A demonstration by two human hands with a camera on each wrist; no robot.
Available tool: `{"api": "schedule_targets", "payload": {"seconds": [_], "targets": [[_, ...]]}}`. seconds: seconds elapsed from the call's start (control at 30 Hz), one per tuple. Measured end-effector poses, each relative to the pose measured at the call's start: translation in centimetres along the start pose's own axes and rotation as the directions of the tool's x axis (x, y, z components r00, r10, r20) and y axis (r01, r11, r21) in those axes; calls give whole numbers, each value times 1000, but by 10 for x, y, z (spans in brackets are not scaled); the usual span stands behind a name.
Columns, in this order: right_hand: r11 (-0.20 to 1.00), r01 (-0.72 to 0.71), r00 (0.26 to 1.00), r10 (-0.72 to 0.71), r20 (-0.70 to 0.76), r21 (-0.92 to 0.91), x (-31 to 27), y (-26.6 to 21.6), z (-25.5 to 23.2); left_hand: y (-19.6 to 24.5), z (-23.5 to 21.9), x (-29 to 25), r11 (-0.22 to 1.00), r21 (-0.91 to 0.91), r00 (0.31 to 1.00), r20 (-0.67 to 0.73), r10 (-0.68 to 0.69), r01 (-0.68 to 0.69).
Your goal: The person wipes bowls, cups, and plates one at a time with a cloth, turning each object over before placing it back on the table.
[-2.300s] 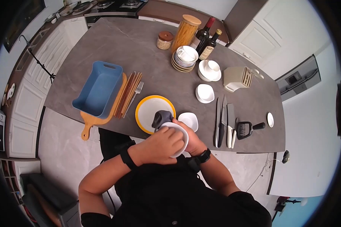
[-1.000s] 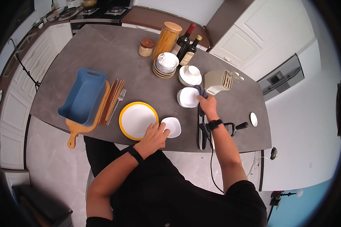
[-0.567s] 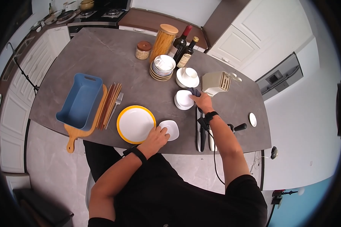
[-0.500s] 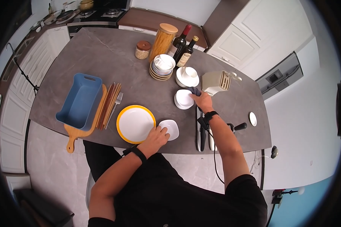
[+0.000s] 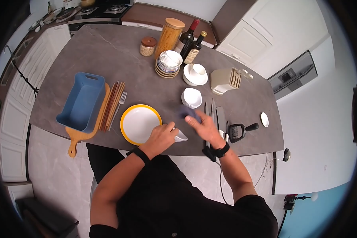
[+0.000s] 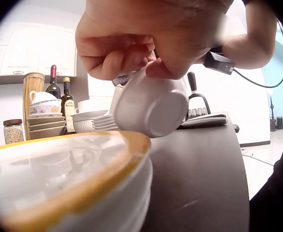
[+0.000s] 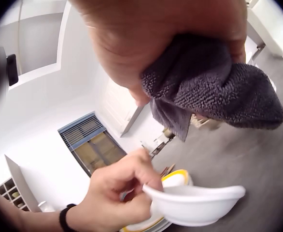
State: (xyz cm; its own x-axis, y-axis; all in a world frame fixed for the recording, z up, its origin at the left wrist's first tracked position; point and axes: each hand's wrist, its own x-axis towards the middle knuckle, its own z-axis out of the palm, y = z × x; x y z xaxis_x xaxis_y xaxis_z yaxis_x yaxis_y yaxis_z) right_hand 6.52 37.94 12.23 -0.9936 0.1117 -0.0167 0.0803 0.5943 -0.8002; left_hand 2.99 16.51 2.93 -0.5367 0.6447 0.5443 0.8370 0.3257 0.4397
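Observation:
My left hand [image 5: 160,139] pinches the rim of a small white bowl [image 6: 153,104], which tilts above the grey table, just right of a yellow-rimmed plate [image 5: 141,125]. In the right wrist view the thumb and fingers close on one edge of the bowl. My right hand [image 5: 204,127] grips a bunched dark grey cloth [image 7: 214,82] and hovers to the right of the bowl. A stack of white bowls [image 5: 192,98] stands just beyond the cloth.
Knives [image 5: 213,113] and a black-handled meat claw [image 5: 237,133] lie at right, near a knife block [image 5: 224,81]. Stacked dishes [image 5: 167,67], wine bottles [image 5: 192,51] and a pasta jar [image 5: 169,37] stand behind. At left are a blue bin [image 5: 83,103], cutting board [image 5: 77,135], chopsticks [image 5: 112,105] and fork [image 5: 118,109].
The right hand has brought the cloth from the bowl stack back toward the left hand. The left hand has lifted and tilted the small bowl that lay on the table.

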Motion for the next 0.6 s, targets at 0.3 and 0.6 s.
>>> {"api": "schedule_targets", "payload": {"seconds": [0.3,0.6], "targets": [[982,180,906,-144,398,-55,-25,-27,23,2,-53,9,841,-458,948,9,-319,288],[831,-114,960,-49,276,544,-29,-26,46,-1,-82,5,947,-231,941,-200,-271,224]]}}
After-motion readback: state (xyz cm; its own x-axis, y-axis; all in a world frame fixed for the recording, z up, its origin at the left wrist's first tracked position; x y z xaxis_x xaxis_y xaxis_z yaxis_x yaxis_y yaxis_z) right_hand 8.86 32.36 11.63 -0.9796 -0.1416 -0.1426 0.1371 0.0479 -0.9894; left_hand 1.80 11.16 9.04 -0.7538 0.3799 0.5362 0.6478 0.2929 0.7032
